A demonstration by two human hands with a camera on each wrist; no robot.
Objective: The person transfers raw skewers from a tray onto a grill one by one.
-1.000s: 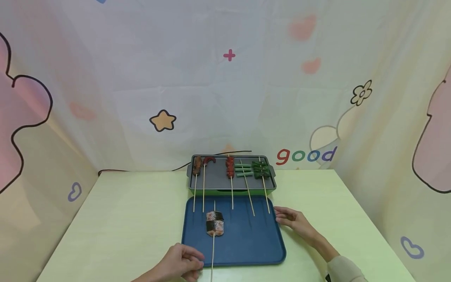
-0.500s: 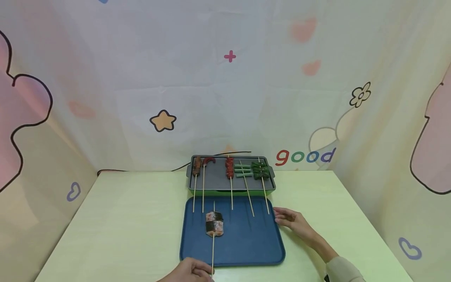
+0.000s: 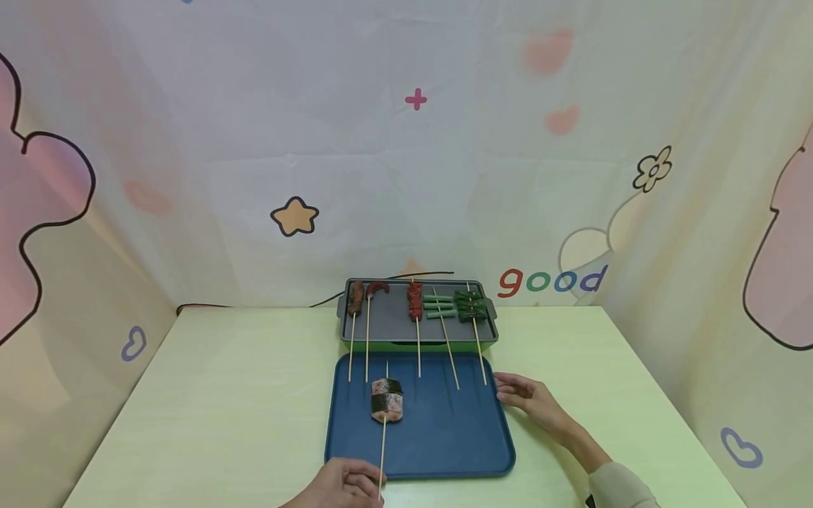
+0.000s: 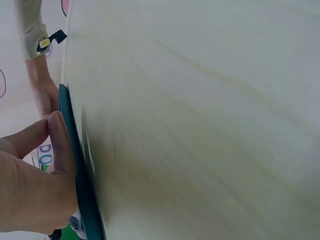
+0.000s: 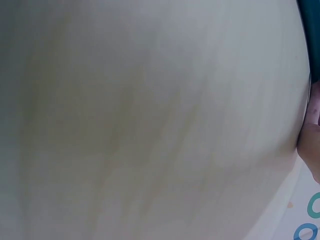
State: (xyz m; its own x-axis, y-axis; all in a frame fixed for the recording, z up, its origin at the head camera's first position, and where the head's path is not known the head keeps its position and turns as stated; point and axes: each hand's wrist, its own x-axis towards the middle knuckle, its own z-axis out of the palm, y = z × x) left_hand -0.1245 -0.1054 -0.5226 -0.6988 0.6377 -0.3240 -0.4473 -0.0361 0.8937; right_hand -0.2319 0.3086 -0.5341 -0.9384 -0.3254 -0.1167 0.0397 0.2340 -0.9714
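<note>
In the head view, a skewer with chunky pink-white and black pieces [image 3: 387, 401] sits over the blue tray [image 3: 444, 444], its bare stick pointing toward me. My left hand [image 3: 343, 483] pinches the lower part of that stick at the tray's near edge. The left wrist view shows the left hand's [image 4: 37, 175] thumb and forefinger meeting beside the tray's teal edge [image 4: 82, 170]. On the tray's right side, my right hand [image 3: 536, 409] touches the rim with fingers extended. Only a sliver of the right hand [image 5: 312, 140] appears in the right wrist view.
Behind the tray stands a grill [image 3: 389, 328] with a grey top and green base. Across it lie a brown skewer [image 3: 356, 300], a curled red one [image 3: 378, 288], a red chunky one [image 3: 415, 302], green stalks [image 3: 438, 307] and leafy greens [image 3: 471, 305]. A patterned curtain [image 3: 356, 141] hangs behind.
My left hand has moved right from the tray's near-left corner and now holds the skewer's stick. The skewer has risen very slightly in the view. My right hand stays at the rim.
</note>
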